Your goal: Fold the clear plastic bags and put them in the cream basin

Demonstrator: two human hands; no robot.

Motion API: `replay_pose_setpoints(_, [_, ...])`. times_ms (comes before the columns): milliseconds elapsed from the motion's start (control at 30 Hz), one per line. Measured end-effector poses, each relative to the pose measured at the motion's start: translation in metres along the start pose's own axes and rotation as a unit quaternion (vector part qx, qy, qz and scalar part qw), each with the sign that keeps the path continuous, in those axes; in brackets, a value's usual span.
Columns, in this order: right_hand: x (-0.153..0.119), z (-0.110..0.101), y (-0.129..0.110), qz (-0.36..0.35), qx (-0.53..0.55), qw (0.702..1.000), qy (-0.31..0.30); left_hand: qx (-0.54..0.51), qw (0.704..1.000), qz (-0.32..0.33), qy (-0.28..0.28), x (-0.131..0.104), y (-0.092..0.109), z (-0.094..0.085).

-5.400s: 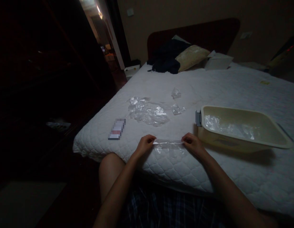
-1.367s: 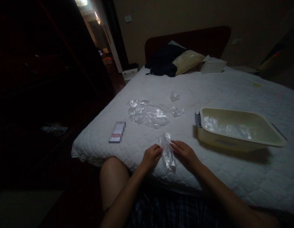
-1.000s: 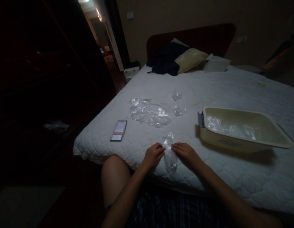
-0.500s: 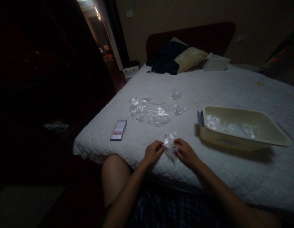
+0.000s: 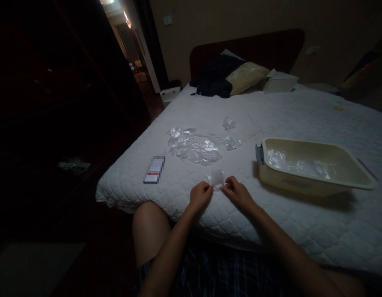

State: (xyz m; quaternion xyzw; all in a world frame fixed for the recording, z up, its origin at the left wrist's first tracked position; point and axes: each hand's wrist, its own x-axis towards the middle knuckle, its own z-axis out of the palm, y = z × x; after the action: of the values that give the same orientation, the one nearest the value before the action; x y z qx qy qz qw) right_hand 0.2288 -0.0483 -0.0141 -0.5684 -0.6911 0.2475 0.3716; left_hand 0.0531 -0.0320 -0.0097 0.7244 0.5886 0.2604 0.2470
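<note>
A small clear plastic bag [image 5: 216, 178] lies on the white quilted bed [image 5: 184, 194], folded to a compact shape. My left hand [image 5: 201, 195] pinches its lower left edge. At its lower right edge my right hand [image 5: 237, 193] has its fingers closed on the plastic. Beyond my hands a larger crumpled sheet of clear plastic [image 5: 195, 147] is spread out. Two small pieces, a nearer plastic piece [image 5: 232, 142] and a farther plastic piece [image 5: 229, 123], rest to its right. More clear plastic [image 5: 298, 165] is inside the cream tub [image 5: 317, 187] on the right.
A phone [image 5: 154, 169] with a blurred screen lies left of my hands. Dark clothing [image 5: 215, 76], a yellowish pillow [image 5: 247, 77] and a white box [image 5: 280, 81] are by the headboard [image 5: 271, 45]. My bare knee [image 5: 150, 225] is against the bed's near edge.
The bag between my hands has gone from a loose, hanging lower end to a smaller folded shape. My right hand has shifted slightly left and up along it.
</note>
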Motion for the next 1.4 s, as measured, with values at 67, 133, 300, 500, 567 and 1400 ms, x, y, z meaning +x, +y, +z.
replay_pose_setpoints(67, [0.003, 0.001, 0.001, 0.012, -0.002, 1.000, 0.000, 0.013, 1.000, -0.005, 0.006, 0.002, 0.001, 0.001])
replay_pose_setpoints(133, [0.004, 0.002, 0.002, 0.018, -0.010, 1.000, 0.005, 0.027, 0.999, -0.014, 0.008, 0.003, 0.002, 0.002])
replay_pose_setpoints(300, [0.001, 0.002, -0.001, -0.027, -0.037, 0.994, 0.099, 0.049, 0.998, -0.031, 0.000, 0.006, 0.001, 0.005])
replay_pose_setpoints(500, [0.001, -0.001, -0.018, -0.219, -0.128, 0.964, 0.074, 0.055, 0.998, -0.029, 0.006, 0.006, 0.001, 0.005])
replay_pose_setpoints(567, [0.006, 0.002, -0.020, -0.223, -0.148, 0.963, 0.040, 0.052, 0.998, -0.030, 0.005, 0.006, 0.002, 0.004])
replay_pose_setpoints(1400, [0.015, 0.022, 0.001, -0.146, -0.069, 0.986, 0.052, 0.109, 0.945, 0.304, 0.045, 0.006, -0.030, -0.004])
